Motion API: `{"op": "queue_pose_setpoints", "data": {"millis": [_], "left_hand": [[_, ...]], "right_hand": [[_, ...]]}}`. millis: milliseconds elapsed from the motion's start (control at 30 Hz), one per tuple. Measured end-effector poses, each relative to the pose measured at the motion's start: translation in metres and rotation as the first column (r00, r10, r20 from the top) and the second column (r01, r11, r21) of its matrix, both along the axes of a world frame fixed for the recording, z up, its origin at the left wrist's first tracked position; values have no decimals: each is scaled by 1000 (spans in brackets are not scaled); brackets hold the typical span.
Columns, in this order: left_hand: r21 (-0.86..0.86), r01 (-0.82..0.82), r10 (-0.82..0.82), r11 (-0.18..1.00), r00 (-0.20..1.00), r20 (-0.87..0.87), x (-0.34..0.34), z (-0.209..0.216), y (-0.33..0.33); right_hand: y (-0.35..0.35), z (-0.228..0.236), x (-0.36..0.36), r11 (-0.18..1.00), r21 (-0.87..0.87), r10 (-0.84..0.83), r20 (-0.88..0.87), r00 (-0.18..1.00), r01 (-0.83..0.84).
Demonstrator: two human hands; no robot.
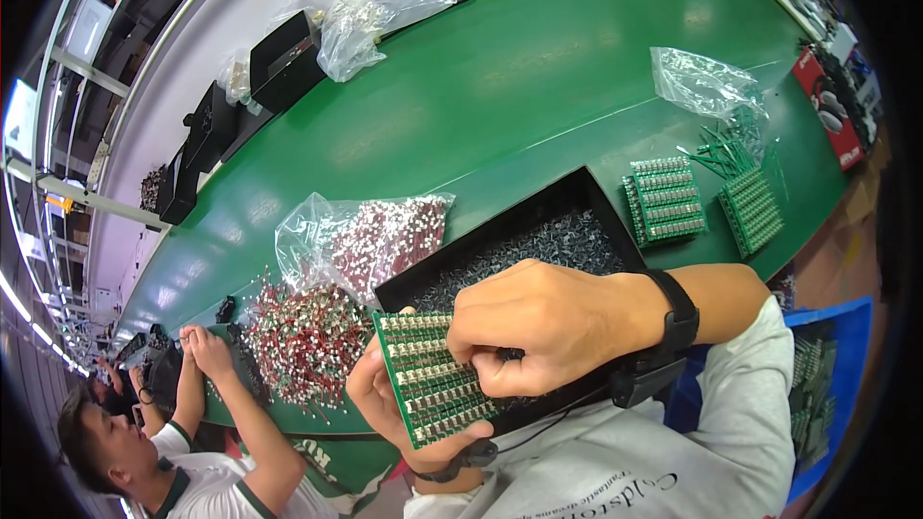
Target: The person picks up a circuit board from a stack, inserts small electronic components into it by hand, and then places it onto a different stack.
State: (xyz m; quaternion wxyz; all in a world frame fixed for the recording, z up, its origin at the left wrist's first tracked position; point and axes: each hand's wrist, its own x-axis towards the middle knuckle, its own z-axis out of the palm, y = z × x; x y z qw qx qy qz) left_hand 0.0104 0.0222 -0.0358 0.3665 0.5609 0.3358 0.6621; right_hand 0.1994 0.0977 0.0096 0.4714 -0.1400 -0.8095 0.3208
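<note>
Down low, the left hand (389, 404) cradles a green rectangular circuit board (433, 380), ribbed with rows of small metal-capped parts, gripping its lower edge. The right hand (543, 332) curls closed over the board's right side, apparently pinching a tiny dark component (510, 355). Just behind sits a black tray (538, 216) of loose grey parts on the green table (500, 86).

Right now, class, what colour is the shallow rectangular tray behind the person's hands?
Black; the shallow rectangular tray shows best in the head view.
</note>
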Motion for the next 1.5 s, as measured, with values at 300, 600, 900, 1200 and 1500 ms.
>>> {"op": "queue_pose_setpoints", "data": {"millis": [300, 600, 900, 1200, 1500], "left_hand": [[32, -28, 29, 999, 999, -17, 3, 1, 1], [-48, -39, 44, 998, 993, 108, 6, 4, 0], [-56, -69, 76, 996, 987, 144, 8, 5, -1], [-226, -53, 68, 973, 996, 58, -1, 5, -4], [21, -105, 106, 994, 993, -56, 3, 3, 2]], "right_hand": [[-1, -2, -2, 999, -21, 48, 62, 997, -47], [1, -3, 1, 996, -68, 73, 106, 992, -66], [5, -1, 1, 988, -105, 126, 79, 989, -117], [1, 0, 2, 997, -28, 78, 81, 994, -76], [1, -4, -1, 982, -18, 191, 60, 980, -191]]}}
